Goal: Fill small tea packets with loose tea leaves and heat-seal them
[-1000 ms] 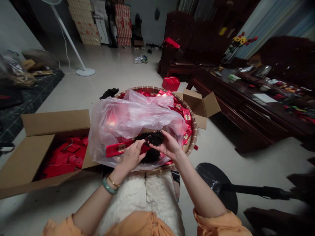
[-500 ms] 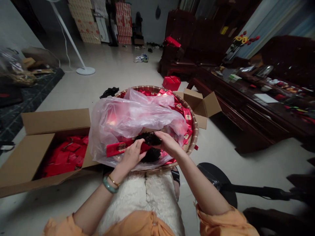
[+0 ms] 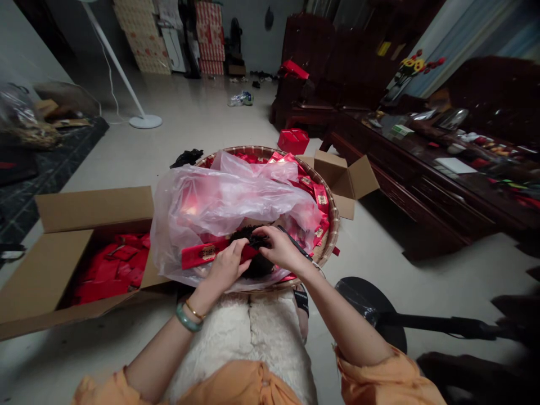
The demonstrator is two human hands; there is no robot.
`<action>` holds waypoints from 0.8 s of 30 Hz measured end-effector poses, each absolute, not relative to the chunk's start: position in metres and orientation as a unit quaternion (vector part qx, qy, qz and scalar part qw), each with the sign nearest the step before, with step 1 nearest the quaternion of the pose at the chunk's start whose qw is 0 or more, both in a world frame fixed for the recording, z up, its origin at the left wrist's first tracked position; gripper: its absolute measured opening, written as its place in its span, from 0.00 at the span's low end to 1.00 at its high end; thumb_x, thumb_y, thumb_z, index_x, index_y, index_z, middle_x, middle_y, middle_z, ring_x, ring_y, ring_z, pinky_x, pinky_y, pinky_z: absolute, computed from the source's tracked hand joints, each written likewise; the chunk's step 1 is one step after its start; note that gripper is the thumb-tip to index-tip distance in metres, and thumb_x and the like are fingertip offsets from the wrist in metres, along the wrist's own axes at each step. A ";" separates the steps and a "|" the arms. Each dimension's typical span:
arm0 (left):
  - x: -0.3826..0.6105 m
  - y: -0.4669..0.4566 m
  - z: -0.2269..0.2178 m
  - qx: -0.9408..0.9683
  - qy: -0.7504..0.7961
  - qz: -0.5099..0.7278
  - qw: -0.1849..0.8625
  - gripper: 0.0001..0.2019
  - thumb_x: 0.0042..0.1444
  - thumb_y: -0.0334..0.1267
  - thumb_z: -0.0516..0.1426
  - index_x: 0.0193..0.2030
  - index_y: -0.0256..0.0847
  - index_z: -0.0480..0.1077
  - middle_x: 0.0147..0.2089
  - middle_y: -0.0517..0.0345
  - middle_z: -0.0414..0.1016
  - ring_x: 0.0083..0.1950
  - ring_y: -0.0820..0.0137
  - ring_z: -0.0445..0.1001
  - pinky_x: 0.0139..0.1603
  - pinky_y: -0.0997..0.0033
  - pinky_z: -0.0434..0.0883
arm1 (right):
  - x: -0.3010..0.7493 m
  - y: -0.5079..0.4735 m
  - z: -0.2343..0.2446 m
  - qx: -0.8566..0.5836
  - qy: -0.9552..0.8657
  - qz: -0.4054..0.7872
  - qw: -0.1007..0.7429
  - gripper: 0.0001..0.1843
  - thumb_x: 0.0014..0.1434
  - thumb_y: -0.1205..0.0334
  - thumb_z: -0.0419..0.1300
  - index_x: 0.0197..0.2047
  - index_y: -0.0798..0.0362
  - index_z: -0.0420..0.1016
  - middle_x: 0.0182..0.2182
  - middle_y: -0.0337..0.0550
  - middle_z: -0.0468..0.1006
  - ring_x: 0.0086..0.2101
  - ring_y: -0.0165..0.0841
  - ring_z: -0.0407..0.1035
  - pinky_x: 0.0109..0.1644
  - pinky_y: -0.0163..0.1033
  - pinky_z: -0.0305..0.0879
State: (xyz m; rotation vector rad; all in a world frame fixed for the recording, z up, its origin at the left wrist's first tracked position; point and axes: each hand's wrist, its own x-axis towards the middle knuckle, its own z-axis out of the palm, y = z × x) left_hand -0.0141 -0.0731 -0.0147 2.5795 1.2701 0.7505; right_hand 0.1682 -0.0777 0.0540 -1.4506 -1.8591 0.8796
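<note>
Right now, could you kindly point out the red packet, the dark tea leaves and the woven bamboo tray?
Red packet [image 3: 196, 257]: head view, on its left end.
Dark tea leaves [image 3: 257, 269]: head view, on the lower part of the clump.
Woven bamboo tray [image 3: 334, 225]: head view, on its right rim.

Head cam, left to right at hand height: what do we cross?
open cardboard carton → red packet → left hand → dark loose tea → right hand → woven tray rim → dark wooden cabinet
</note>
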 end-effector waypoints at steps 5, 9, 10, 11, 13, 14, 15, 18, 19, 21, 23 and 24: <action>-0.014 -0.074 -0.017 0.874 0.408 0.250 0.083 0.28 0.51 0.29 0.59 0.57 0.39 0.52 0.49 0.46 0.71 0.45 0.60 0.76 0.40 0.64 0.75 | 0.159 -0.081 0.055 -0.548 -0.738 0.284 0.272 0.26 0.51 0.75 0.57 0.53 0.53 0.68 0.46 0.47 0.76 0.47 0.37 0.71 0.52 0.42 0.66; -0.015 -0.075 -0.018 0.875 0.403 0.255 0.088 0.26 0.53 0.29 0.58 0.57 0.39 0.52 0.49 0.46 0.70 0.45 0.61 0.76 0.40 0.64 0.75 | 0.157 -0.080 0.057 -0.520 -0.750 0.299 0.279 0.26 0.49 0.74 0.60 0.53 0.52 0.68 0.47 0.46 0.75 0.46 0.36 0.71 0.52 0.43 0.66; -0.016 -0.075 -0.018 0.874 0.403 0.258 0.090 0.27 0.53 0.29 0.58 0.57 0.40 0.52 0.50 0.46 0.70 0.46 0.61 0.76 0.40 0.63 0.74 | 0.158 -0.080 0.058 -0.519 -0.741 0.311 0.290 0.27 0.48 0.74 0.61 0.53 0.52 0.68 0.47 0.47 0.74 0.45 0.35 0.71 0.52 0.43 0.67; -0.016 -0.075 -0.018 0.872 0.403 0.262 0.091 0.27 0.53 0.30 0.58 0.57 0.40 0.51 0.50 0.46 0.70 0.46 0.60 0.75 0.40 0.63 0.74 | 0.159 -0.080 0.058 -0.519 -0.731 0.325 0.300 0.29 0.47 0.74 0.62 0.54 0.53 0.68 0.47 0.47 0.72 0.44 0.35 0.71 0.51 0.42 0.68; -0.018 -0.075 -0.019 0.870 0.402 0.270 0.094 0.27 0.52 0.30 0.58 0.57 0.40 0.51 0.50 0.46 0.69 0.46 0.60 0.75 0.40 0.63 0.74 | 0.159 -0.081 0.059 -0.522 -0.713 0.349 0.313 0.30 0.46 0.75 0.63 0.54 0.54 0.68 0.47 0.48 0.70 0.42 0.33 0.71 0.48 0.41 0.69; -0.018 -0.075 -0.019 0.870 0.400 0.272 0.095 0.28 0.52 0.30 0.58 0.57 0.40 0.51 0.50 0.46 0.69 0.46 0.60 0.75 0.40 0.63 0.74 | 0.159 -0.082 0.059 -0.524 -0.705 0.355 0.320 0.30 0.46 0.75 0.62 0.54 0.54 0.68 0.47 0.48 0.69 0.42 0.33 0.70 0.48 0.40 0.70; -0.018 -0.075 -0.020 0.870 0.398 0.274 0.097 0.28 0.52 0.30 0.58 0.57 0.40 0.51 0.50 0.46 0.69 0.46 0.60 0.75 0.40 0.63 0.74 | 0.159 -0.083 0.059 -0.524 -0.700 0.357 0.329 0.29 0.47 0.76 0.60 0.54 0.53 0.68 0.46 0.47 0.69 0.43 0.32 0.70 0.47 0.40 0.70; -0.018 -0.076 -0.019 0.873 0.391 0.276 0.097 0.27 0.52 0.30 0.58 0.57 0.40 0.52 0.50 0.45 0.69 0.46 0.60 0.75 0.40 0.63 0.74 | 0.158 -0.084 0.058 -0.492 -0.693 0.377 0.368 0.27 0.49 0.77 0.56 0.53 0.50 0.69 0.46 0.45 0.69 0.45 0.32 0.69 0.49 0.39 0.69; -0.018 -0.076 -0.019 0.873 0.389 0.278 0.096 0.27 0.52 0.30 0.58 0.57 0.39 0.52 0.50 0.45 0.69 0.46 0.60 0.75 0.40 0.62 0.74 | 0.159 -0.082 0.056 -0.474 -0.688 0.392 0.385 0.26 0.50 0.76 0.55 0.52 0.50 0.69 0.46 0.45 0.70 0.46 0.31 0.69 0.50 0.39 0.69; -0.019 -0.076 -0.017 0.871 0.392 0.281 0.091 0.26 0.52 0.31 0.58 0.56 0.39 0.52 0.50 0.45 0.69 0.45 0.61 0.75 0.40 0.63 0.74 | 0.164 -0.077 0.048 -0.461 -0.661 0.416 0.422 0.25 0.51 0.75 0.53 0.52 0.50 0.68 0.49 0.45 0.70 0.46 0.31 0.70 0.49 0.39 0.70; -0.021 -0.075 -0.014 0.867 0.398 0.288 0.085 0.25 0.52 0.32 0.59 0.55 0.40 0.54 0.48 0.47 0.70 0.44 0.62 0.76 0.39 0.64 0.74 | 0.173 -0.071 0.036 -0.504 -0.625 0.400 0.442 0.24 0.53 0.75 0.50 0.52 0.50 0.67 0.49 0.45 0.70 0.44 0.31 0.71 0.46 0.39 0.71; -0.023 -0.075 -0.013 0.863 0.404 0.292 0.080 0.25 0.53 0.32 0.59 0.55 0.40 0.54 0.47 0.48 0.71 0.43 0.62 0.76 0.39 0.65 0.74 | 0.178 -0.068 0.029 -0.540 -0.619 0.378 0.428 0.23 0.53 0.75 0.50 0.51 0.51 0.68 0.48 0.45 0.71 0.43 0.31 0.72 0.45 0.40 0.71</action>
